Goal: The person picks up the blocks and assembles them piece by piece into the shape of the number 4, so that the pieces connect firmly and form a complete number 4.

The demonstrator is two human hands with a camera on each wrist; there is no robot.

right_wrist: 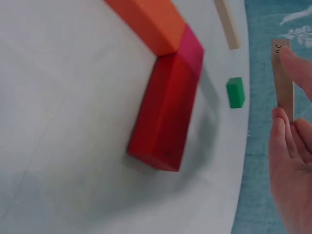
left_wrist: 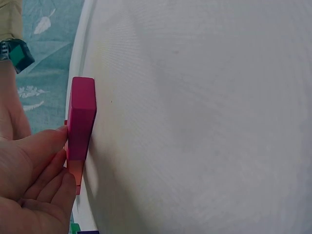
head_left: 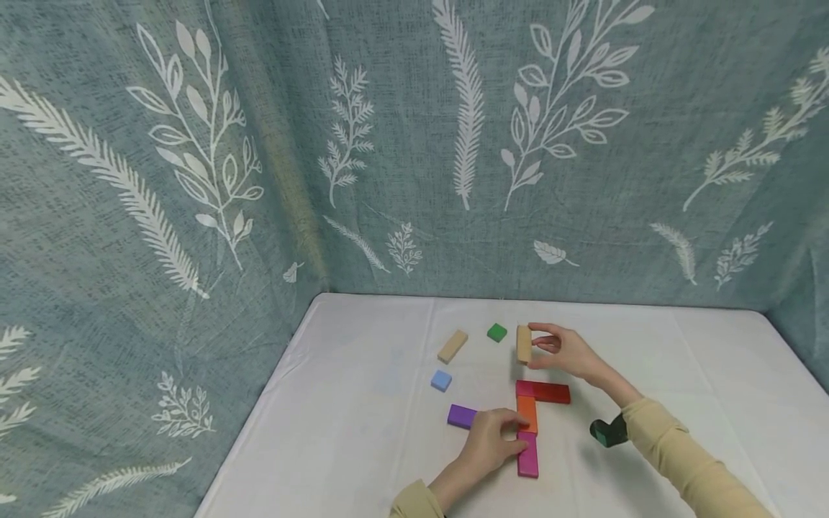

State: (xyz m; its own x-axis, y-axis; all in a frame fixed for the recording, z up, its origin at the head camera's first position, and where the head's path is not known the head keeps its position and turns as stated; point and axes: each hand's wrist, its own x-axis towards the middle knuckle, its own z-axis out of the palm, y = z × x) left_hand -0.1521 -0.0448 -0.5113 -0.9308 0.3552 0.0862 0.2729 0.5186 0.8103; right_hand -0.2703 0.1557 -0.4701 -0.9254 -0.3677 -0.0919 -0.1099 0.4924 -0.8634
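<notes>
My right hand pinches a plain wooden block between thumb and fingers, held above the white table beyond the colored blocks. Small dark marks show on one end of this wooden block in the right wrist view. The left hand rests against the side of the row, its thumb at a magenta block and its fingertips at an orange block. Those two lie end to end. At the orange block's far end a small pink block joins a red block, which points right.
Left of the row lie a purple block, partly behind the left hand, and a light blue block. Farther back are another wooden block and a small green block. A patterned teal cloth hangs behind the table.
</notes>
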